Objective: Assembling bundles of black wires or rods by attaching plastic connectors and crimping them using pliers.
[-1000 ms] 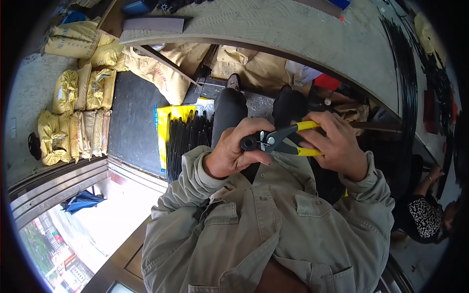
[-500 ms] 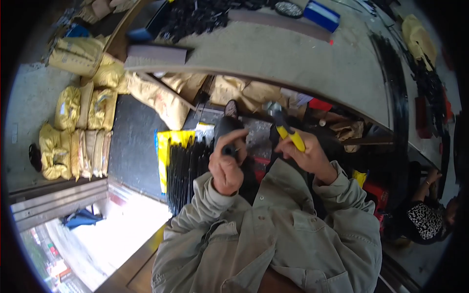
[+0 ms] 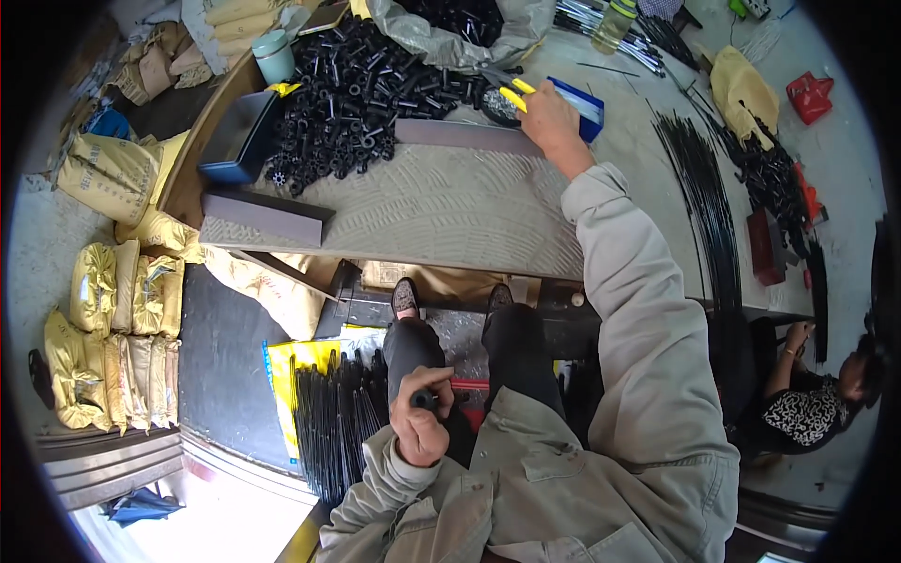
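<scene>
My left hand [image 3: 419, 418] is low in front of my body, fingers closed around a black part with a round end [image 3: 424, 401]; the rest of it is hidden in the hand. My right arm stretches over the workbench, and my right hand [image 3: 552, 122] grips yellow-handled pliers [image 3: 511, 97]. Their grey jaws point left, above a round dish of small metal pieces [image 3: 500, 108]. Beside that hand, on its right, sits a blue open box [image 3: 589, 111]. Left of the dish spreads a heap of black plastic parts [image 3: 352, 94].
A grey strip [image 3: 466, 137] lies along the bench [image 3: 450, 211]. Thin black rods [image 3: 709, 206] lie on its right side, and more rods [image 3: 328, 413] stand by my left leg. Yellow sacks [image 3: 103, 328] are stacked at left. Another person [image 3: 812, 413] sits at right.
My right hand has moved up and forward with the pliers, from in front of my body to above the bench. The left hand still holds the black part. The view has shifted toward the bench.
</scene>
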{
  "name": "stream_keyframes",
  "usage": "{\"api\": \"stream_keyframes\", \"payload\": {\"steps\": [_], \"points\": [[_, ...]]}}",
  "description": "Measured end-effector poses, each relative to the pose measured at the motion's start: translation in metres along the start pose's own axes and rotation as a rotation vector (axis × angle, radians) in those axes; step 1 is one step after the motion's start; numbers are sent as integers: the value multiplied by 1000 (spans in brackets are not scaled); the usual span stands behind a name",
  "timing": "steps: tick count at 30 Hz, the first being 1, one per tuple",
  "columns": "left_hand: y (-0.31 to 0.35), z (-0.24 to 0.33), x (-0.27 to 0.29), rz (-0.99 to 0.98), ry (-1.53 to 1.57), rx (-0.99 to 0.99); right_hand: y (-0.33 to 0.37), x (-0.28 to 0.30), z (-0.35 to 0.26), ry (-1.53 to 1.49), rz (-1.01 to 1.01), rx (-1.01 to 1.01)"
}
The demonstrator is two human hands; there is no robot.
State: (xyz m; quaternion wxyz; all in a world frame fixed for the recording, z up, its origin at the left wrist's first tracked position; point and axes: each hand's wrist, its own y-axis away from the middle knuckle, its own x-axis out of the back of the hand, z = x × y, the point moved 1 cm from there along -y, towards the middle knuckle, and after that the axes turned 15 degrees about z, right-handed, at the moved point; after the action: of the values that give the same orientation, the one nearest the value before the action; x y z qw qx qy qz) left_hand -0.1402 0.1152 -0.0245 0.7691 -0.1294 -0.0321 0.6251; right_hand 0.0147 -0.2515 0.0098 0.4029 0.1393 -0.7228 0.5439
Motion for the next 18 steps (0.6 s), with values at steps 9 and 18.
{"api": "stream_keyframes", "payload": {"steps": [9, 18], "points": [[-12, -9, 6, -8, 48, 46, -14, -24, -5, 152, -118, 74], [-10, -8, 12, 20, 85, 29, -14, -10, 0, -57, 50, 134]]}}
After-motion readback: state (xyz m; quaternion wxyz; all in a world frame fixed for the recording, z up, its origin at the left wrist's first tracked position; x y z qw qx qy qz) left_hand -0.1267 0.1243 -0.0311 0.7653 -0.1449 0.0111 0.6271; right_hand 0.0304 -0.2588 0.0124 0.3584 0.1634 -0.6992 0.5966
